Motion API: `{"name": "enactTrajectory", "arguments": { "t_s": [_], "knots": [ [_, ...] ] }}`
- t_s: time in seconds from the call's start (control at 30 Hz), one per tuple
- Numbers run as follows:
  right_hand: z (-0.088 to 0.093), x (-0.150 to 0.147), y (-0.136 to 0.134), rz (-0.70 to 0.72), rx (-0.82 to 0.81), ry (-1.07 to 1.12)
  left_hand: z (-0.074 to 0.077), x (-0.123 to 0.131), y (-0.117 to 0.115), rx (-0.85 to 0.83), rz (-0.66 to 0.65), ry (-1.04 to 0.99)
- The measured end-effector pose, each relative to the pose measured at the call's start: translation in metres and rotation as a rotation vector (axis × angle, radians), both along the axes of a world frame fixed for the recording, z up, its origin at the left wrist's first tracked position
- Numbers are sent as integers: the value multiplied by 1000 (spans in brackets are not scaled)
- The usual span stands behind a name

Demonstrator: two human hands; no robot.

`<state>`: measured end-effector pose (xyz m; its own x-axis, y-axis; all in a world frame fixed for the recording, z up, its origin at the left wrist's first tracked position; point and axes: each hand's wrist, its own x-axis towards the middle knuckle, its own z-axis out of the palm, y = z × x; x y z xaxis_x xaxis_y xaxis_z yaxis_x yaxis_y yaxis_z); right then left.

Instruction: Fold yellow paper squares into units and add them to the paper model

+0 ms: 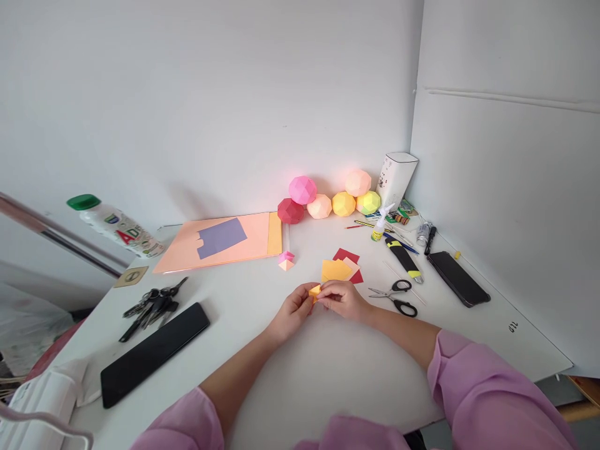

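Between both hands is a small folded piece of yellow-orange paper [314, 290]. My left hand [294, 307] pinches it from the left, and my right hand [345, 299] grips its right side with bent fingers. Just behind the hands lie yellow paper squares [334, 270], partly over red paper squares [345, 254] and a peach one. A small folded pink and peach paper piece [286, 260] sits to the left of them. Scissors [396, 296] with black handles rest, blades parted, to the right of my right hand.
Faceted paper balls [344, 204] line the back wall. A glue bottle [379, 226], box cutter [402, 257] and black phone [458, 279] lie at right. Leftward are peach sheets [182, 250], keys [157, 306], a long black slab [154, 355] and a green-capped bottle [117, 226].
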<state>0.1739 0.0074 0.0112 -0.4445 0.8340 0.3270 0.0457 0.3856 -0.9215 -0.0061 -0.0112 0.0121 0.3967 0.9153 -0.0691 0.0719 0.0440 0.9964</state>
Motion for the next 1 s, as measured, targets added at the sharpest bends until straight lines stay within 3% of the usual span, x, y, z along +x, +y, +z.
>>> {"name": "enactTrajectory", "arguments": {
  "t_s": [0.13, 0.27, 0.43, 0.7, 1.0],
  "knots": [
    [2, 2, 2, -2, -286, 42, 3, 0, -2, 44, -22, 57],
    [1, 3, 6, -14, -414, 56, 3, -2, -3, 98, -31, 102],
    [1, 2, 8, -30, -457, 70, 4, -1, -3, 105, -62, 88],
    [8, 3, 6, 4, -441, 61, 9, 2, -3, 9, 42, 33],
    [3, 2, 4, 21, -349, -143, 0, 3, -5, 104, 16, 60]
  ]
}}
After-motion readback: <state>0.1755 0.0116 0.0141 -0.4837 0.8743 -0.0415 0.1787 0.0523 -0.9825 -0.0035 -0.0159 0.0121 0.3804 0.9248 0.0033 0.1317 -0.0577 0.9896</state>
